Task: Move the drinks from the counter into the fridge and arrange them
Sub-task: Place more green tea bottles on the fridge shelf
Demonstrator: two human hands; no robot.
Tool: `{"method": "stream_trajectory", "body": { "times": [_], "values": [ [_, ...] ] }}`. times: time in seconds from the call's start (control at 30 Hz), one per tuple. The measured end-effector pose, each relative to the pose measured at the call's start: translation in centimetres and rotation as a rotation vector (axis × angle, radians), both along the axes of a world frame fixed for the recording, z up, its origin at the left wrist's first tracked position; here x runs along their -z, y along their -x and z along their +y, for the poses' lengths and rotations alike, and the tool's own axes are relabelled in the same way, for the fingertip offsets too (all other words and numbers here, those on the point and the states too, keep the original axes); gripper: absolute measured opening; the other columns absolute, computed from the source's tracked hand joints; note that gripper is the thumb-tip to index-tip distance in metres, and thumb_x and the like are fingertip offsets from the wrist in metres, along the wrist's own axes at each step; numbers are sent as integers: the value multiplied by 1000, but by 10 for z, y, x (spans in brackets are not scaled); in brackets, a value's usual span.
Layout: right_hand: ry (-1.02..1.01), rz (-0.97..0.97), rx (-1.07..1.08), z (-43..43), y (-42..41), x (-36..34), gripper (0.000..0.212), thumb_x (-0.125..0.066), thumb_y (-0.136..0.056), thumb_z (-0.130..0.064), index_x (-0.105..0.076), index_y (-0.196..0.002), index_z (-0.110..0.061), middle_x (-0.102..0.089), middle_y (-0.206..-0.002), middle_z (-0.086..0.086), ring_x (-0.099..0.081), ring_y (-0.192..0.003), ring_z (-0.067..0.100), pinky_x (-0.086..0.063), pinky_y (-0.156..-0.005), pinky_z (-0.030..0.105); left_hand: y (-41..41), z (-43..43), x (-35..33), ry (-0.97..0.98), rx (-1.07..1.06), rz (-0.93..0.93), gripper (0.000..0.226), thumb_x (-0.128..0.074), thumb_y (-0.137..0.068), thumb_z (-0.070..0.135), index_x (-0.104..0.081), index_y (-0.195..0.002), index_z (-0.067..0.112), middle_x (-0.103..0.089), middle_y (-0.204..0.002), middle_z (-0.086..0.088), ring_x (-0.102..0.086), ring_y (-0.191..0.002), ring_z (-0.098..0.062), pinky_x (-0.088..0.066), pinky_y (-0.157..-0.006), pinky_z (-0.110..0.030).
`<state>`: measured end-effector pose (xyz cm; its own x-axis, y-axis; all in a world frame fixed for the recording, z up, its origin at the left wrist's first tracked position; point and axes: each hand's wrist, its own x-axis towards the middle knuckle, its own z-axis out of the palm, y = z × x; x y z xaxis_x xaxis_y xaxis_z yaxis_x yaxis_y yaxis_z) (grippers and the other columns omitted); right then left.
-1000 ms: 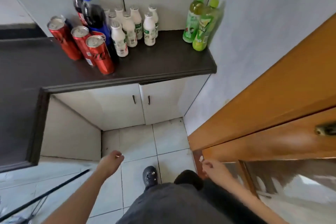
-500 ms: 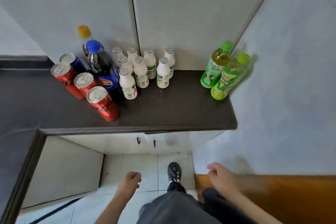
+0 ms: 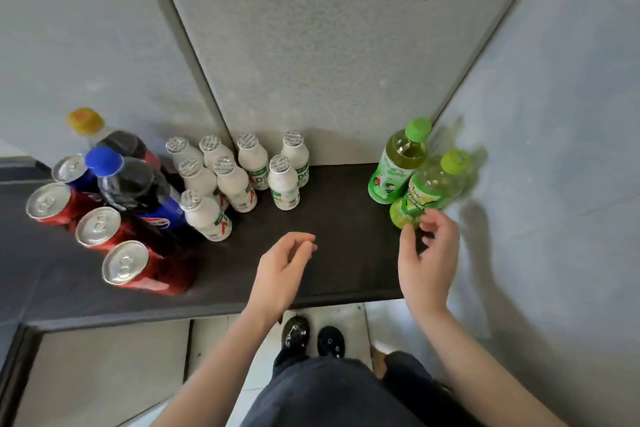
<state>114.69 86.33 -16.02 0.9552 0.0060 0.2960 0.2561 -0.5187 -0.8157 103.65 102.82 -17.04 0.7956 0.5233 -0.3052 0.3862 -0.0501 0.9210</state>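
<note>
Dark counter (image 3: pixel 329 274) in a grey corner, with every drink on it and no fridge in view. Left hand (image 3: pixel 280 267) is over the front edge, fingers loosely curled, empty. Right hand (image 3: pixel 427 260) has its fingers spread and bent just beside the near green bottle (image 3: pixel 429 189); contact unclear. Best to wrap the body low and lift straight up, since the far green bottle (image 3: pixel 398 166) crowds it. White bottles (image 3: pixel 242 180) stand behind.

We wear dark grey trousers (image 3: pixel 322 392) and black shoes (image 3: pixel 295 334) flecked pale; our left hand (image 3: pixel 282 265), right hand (image 3: pixel 427 260) and forearms (image 3: pixel 221 367) are bare.
</note>
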Motion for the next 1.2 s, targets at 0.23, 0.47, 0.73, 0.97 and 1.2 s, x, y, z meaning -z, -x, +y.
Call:
{"method": "stream_trajectory", "body": {
  "times": [0.23, 0.47, 0.73, 0.97, 1.2],
  "values": [
    [92, -73, 121, 0, -39, -25, 47, -65, -83, -9, -47, -122, 10, -50, -122, 24, -49, -116, 41, -41, -99, 49, -95, 4, -23, -156, 252, -189, 17, -50, -96, 24, -59, -99, 39, -65, -100, 13, -60, -95, -2, -48, -91, -28],
    [84, -12, 27, 2, -67, -38, 36, -50, -90, -29, -54, -118, -7, -55, -111, -2, -51, -106, 16, -33, -88, 15, -188, -11, -52, -338, 445, -303, 43, -50, -97, 25, -42, -138, 15, -46, -137, -2, -43, -124, -11, -34, -102, -21],
    [154, -29, -1, -5, -70, -30, 37, -42, -96, -39, -55, -114, -10, -60, -106, 0, -53, -97, 11, -42, -83, 24, -209, -18, -45, -409, 537, -325, 27, -54, -95, 30, -50, -118, 17, -56, -98, 4, -55, -90, -15, -45, -80, -31],
    [130, -78, -2, -4, -66, -27, 34, -39, -96, -38, -54, -111, -11, -54, -100, -6, -51, -92, 7, -41, -81, 19, -176, -3, -36, -437, 413, -366, 29, -56, -93, 30, -54, -118, 16, -59, -109, 3, -55, -105, -18, -44, -90, -33],
    [69, -79, 58, 0, -65, -30, 35, -40, -92, -34, -53, -105, -4, -48, -97, -3, -42, -87, 4, -32, -77, 16, -136, -1, -53, -352, 305, -335, 39, -48, -86, 50, -59, -104, 17, -62, -94, 4, -59, -91, -16, -49, -81, -39]
  ]
}}
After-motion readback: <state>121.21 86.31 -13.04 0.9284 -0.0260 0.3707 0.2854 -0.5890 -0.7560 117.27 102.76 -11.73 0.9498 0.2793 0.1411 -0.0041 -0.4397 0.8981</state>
